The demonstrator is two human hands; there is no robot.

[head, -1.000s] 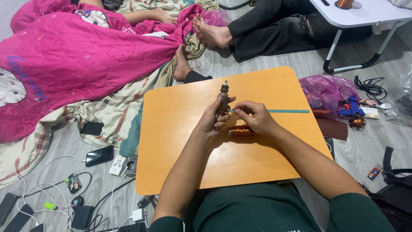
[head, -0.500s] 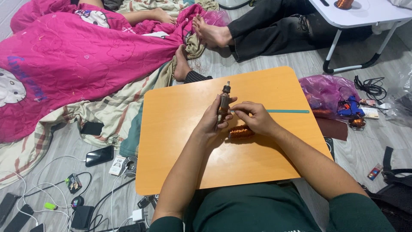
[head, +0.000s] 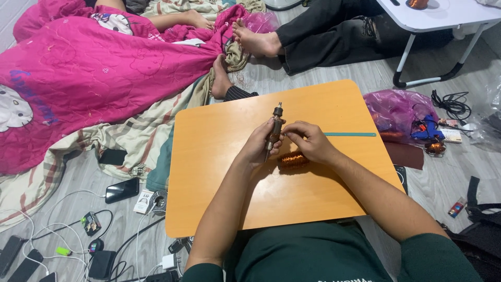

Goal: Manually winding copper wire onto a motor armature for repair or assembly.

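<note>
Floor at far left: pink blanket (head: 88,78), a dark phone (head: 122,190), chargers and cables (head: 78,245) spread loose.

My left hand (head: 259,145) wraps the small motor armature (head: 274,130), fingers closed round its dark body, shaft end pointing up and away from me. Against the frames of 1 s and 0.5 s ago, the armature sits almost where it was, perhaps turned a touch more upright; grip unchanged. I judge the work is slow, fine fiddling, not a change of step.

My right hand (head: 309,141) meets the armature at mid-body, thumb and forefinger pinched narrow on or beside it. Whether they hold a strand of wire I cannot tell; too fine to see.

Just under the right hand, a coil of copper wire (head: 293,159) lies on the orange worktop (head: 209,172), not moved since the earlier frames. A thin green strip (head: 349,134) lies on the worktop to the right.

Containers: 1 pink plastic bag (head: 396,107) on the floor right of the worktop, open, with a blue tool (head: 425,128) and more copper-coloured parts at its mouth. Contents deeper in: hidden.
</note>
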